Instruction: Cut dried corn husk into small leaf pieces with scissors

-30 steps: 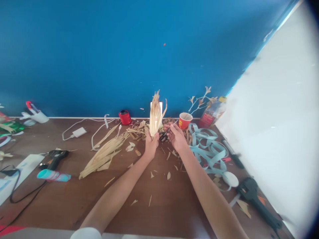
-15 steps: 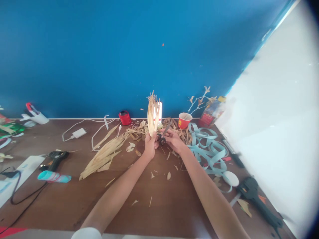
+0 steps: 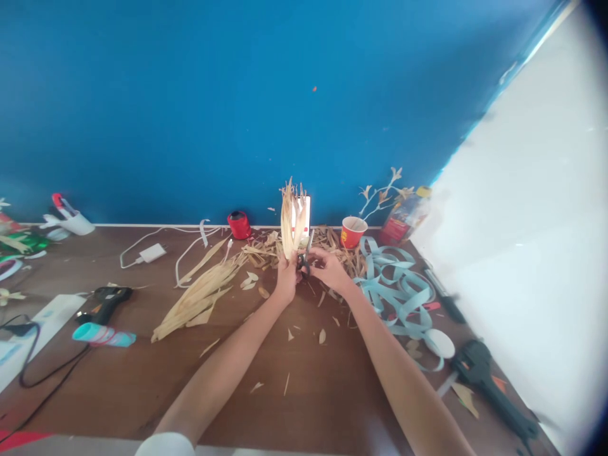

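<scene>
Upright in my left hand (image 3: 286,278) stands a bundle of dried corn husks (image 3: 287,221), gripped low at its base with the frayed tips pointing up. Scissors (image 3: 310,242) with black handles sit between my two hands, blades pointing upward beside the husks. My right hand (image 3: 330,269) has its fingers closed on the scissors near the handles, close to my left fingers. How exactly the fingers sit in the handle loops is too small to tell. More long husks (image 3: 197,301) lie on the table to the left of my left hand.
Husk scraps (image 3: 261,250) pile along the wall behind a lit phone (image 3: 300,215). A red paper cup (image 3: 351,235) and tangled light-blue ribbon (image 3: 399,285) are at right. Glue guns lie left (image 3: 107,304) and right (image 3: 494,386). A white charger (image 3: 152,253) trails cable.
The scissors have turned from slanting right to nearly upright, nearer the husk bundle. My right hand has shifted slightly with them; my left hand still grips the husks.
</scene>
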